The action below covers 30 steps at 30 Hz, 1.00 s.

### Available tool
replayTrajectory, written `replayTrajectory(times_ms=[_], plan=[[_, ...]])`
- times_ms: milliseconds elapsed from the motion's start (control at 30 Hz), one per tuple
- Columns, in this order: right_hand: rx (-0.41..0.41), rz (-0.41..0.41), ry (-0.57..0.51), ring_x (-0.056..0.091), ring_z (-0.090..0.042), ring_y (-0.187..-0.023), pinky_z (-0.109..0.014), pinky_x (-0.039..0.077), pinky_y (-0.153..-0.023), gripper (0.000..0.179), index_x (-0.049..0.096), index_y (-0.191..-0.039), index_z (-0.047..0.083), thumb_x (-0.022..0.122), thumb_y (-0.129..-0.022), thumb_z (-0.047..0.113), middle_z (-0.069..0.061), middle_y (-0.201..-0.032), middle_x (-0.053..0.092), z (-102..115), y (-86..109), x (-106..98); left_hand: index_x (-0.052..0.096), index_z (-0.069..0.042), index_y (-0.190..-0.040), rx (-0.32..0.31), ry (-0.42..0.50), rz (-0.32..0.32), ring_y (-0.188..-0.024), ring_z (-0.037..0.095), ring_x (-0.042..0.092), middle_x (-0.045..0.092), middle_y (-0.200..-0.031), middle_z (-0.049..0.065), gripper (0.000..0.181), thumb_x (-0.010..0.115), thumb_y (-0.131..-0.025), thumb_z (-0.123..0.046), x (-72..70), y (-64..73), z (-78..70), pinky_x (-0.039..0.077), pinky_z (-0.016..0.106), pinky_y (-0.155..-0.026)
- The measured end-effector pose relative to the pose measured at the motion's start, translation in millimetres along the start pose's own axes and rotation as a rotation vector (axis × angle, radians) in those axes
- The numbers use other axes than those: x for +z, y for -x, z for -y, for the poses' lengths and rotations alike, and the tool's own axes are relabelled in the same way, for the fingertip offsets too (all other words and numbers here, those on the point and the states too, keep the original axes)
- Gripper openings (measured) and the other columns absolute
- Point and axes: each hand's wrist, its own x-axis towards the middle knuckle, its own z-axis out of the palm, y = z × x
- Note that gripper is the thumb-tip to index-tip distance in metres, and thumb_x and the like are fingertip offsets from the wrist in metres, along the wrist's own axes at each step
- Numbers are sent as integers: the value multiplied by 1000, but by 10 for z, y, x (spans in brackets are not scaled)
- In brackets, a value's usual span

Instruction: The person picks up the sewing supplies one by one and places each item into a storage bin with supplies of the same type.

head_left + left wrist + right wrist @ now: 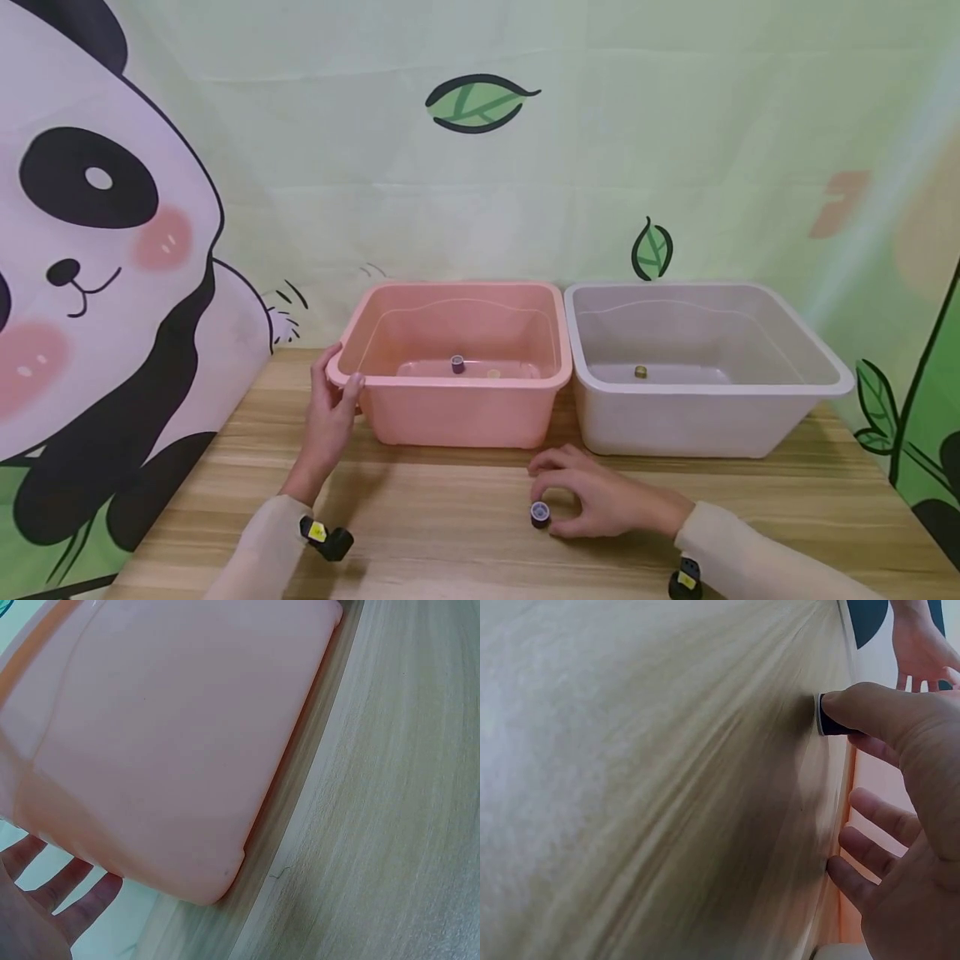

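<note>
My right hand [600, 500] pinches a small dark bottle cap [540, 515] between thumb and index finger, low over the wooden table. Its paler round face turns upward in the head view. In the right wrist view the thumb covers much of the cap [835, 716], and the other fingers are spread apart. My left hand [333, 417] holds the near left corner of the pink basin [457, 412], thumb at the rim and fingers along the outer side. Inside that basin lie a similar dark cap [457, 364] and a pale, flat round piece [493, 374].
A light grey basin [690, 421] stands right beside the pink one, with a small gold cap [641, 372] on its floor. Both basins are at the back of the wooden table [442, 500], before a cloth backdrop [480, 225] printed with a panda and leaves.
</note>
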Motion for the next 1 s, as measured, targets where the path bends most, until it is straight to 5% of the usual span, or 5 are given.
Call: replayTrajectory(times_ms=[1000], plan=[[43, 23, -2, 46, -21, -125, -48, 42, -105, 18, 67, -101, 37, 80, -89, 32, 3, -139, 57, -39, -32, 86, 18, -31, -161, -5, 39, 12, -134, 39, 48, 33, -162, 10, 60, 49, -110, -20, 5, 8, -38, 57, 25, -84]])
